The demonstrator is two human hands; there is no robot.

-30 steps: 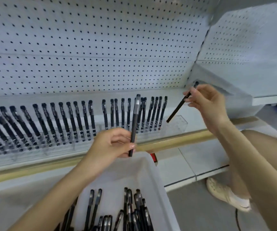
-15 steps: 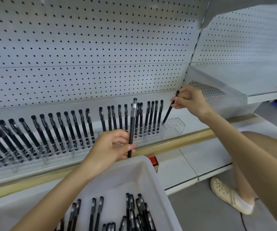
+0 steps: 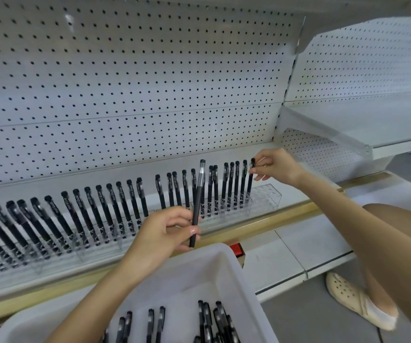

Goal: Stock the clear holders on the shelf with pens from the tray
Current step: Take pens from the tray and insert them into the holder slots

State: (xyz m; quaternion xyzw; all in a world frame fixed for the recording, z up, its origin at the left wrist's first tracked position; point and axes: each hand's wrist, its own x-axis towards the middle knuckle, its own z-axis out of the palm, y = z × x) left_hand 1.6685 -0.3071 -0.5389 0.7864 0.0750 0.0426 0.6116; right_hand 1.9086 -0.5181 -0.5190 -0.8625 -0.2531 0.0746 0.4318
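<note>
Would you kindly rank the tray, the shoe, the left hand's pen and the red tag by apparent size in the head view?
Largest: tray
Then shoe and pen: similar length, shoe wider; distances differ, so unsure
Smallest: red tag

A white pegboard (image 3: 125, 82) fills the background. Below it sits a small red object (image 3: 236, 249). Lower right of it, a cream perforated clog (image 3: 352, 297) rests on grey floor (image 3: 298, 320).
</note>
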